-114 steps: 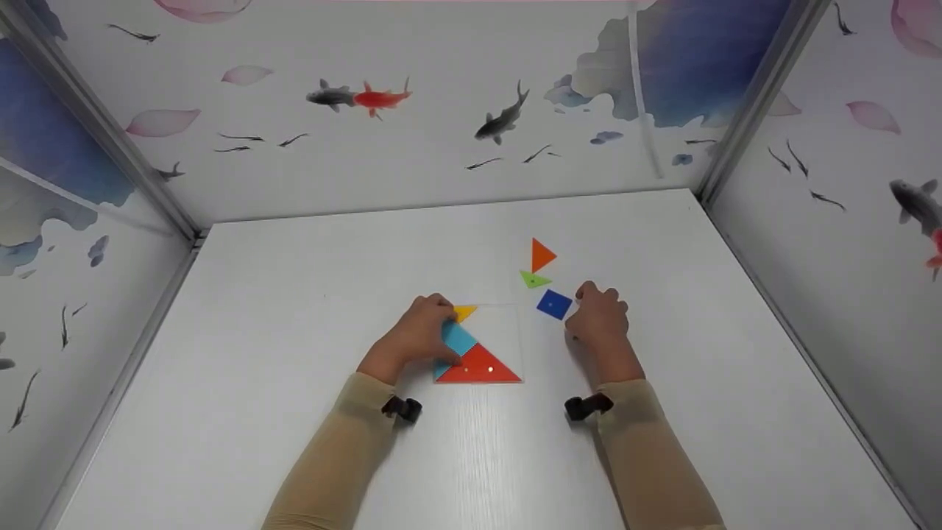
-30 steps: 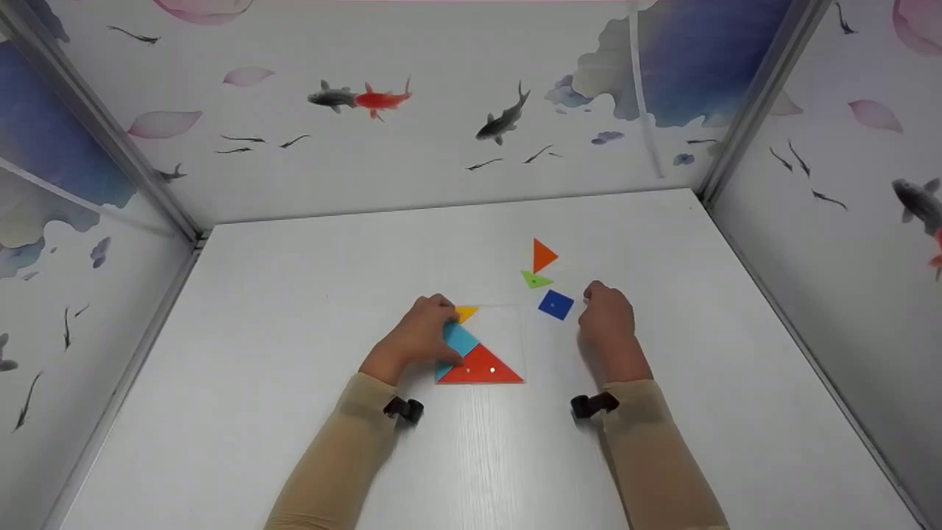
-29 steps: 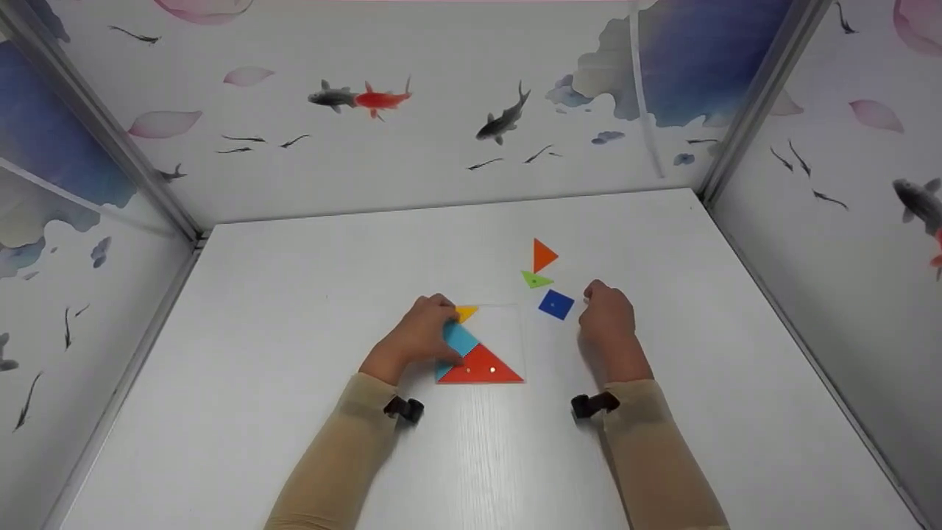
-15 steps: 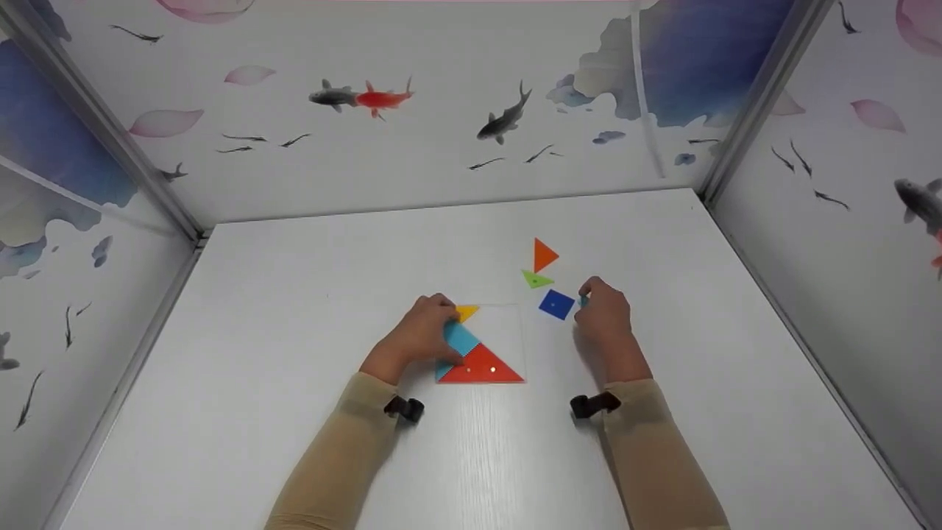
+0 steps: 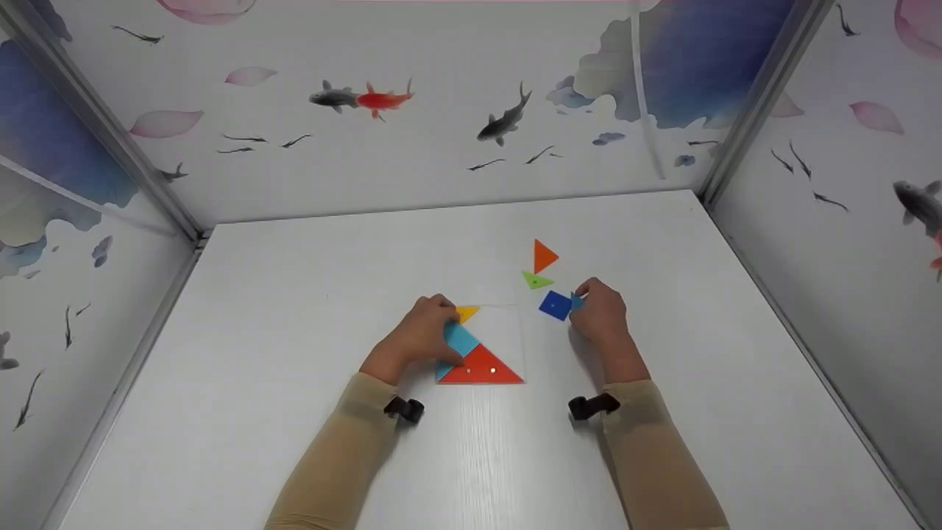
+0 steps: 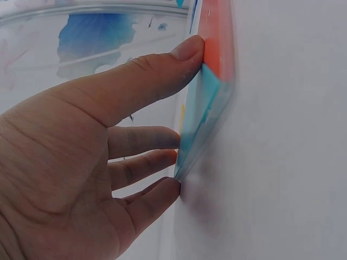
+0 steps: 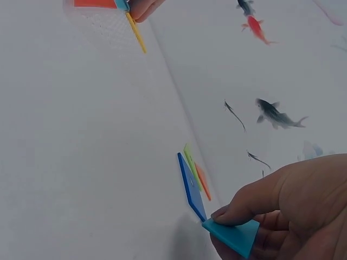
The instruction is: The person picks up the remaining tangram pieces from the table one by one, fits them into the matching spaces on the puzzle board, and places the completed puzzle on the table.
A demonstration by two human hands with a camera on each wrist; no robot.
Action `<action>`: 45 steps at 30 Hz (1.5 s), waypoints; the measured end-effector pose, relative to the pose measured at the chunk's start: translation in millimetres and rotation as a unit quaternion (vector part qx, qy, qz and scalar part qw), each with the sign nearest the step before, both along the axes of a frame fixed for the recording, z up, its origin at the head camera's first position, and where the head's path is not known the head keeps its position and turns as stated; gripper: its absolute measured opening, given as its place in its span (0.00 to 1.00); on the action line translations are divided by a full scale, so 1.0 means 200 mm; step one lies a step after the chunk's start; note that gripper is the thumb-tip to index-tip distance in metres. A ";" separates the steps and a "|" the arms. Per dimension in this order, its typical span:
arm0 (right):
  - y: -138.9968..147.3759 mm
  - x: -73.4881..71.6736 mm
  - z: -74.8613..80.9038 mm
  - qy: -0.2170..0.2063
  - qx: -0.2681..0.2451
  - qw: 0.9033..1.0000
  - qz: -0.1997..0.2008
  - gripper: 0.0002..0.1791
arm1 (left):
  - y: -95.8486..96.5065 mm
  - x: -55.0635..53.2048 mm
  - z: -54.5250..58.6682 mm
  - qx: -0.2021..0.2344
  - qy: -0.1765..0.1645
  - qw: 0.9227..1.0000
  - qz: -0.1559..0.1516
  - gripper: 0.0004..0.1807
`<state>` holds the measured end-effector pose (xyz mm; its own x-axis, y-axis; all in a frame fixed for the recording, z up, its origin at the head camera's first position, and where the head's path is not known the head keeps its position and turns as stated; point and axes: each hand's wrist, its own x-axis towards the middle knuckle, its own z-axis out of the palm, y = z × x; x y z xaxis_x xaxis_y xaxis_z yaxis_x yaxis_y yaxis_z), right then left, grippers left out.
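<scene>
So the teal piece [image 7: 238,236] is just right of the dark blue square [image 5: 553,305], can't tell if they touch. The right hand [image 5: 602,313], also right of the square, has its fingers curled to pinch it, thumb on top. A green triangle [image 5: 535,280] lies past the square on the desk [image 5: 471,456]. Well left of the square, the left hand [image 5: 416,331] arches over a clear tray [image 5: 508,324], thumb spread onto the red triangle [image 5: 482,372], fingers fairly straight against the light-blue piece [image 5: 461,337].

Panelled booth [image 5: 243,184]; white tabletop [image 5: 294,294]; fish-printed walls [image 5: 427,154]; metal corner posts [image 5: 764,101]
</scene>
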<state>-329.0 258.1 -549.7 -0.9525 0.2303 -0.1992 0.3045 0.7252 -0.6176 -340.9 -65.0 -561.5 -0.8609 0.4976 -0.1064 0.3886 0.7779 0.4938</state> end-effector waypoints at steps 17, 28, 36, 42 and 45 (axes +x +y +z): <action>-0.03 0.00 0.01 0.014 -0.021 1.000 -0.007 0.22 | 0.02 0.01 0.00 -0.004 -0.009 1.000 0.021 0.39; -0.03 0.00 -0.01 0.040 -0.050 0.998 -0.009 0.21 | 0.00 0.01 0.01 -0.004 0.000 1.000 0.001 0.40; -0.04 0.01 0.01 0.036 -0.070 0.997 -0.013 0.20 | 0.01 0.01 0.01 -0.006 0.004 1.000 -0.001 0.40; -0.05 0.01 0.01 0.033 -0.078 0.996 -0.014 0.20 | 0.01 0.01 0.01 -0.004 -0.003 1.000 0.005 0.40; -0.05 0.00 0.01 0.026 -0.086 0.996 -0.020 0.20 | 0.01 0.01 0.01 -0.005 -0.005 1.000 0.007 0.40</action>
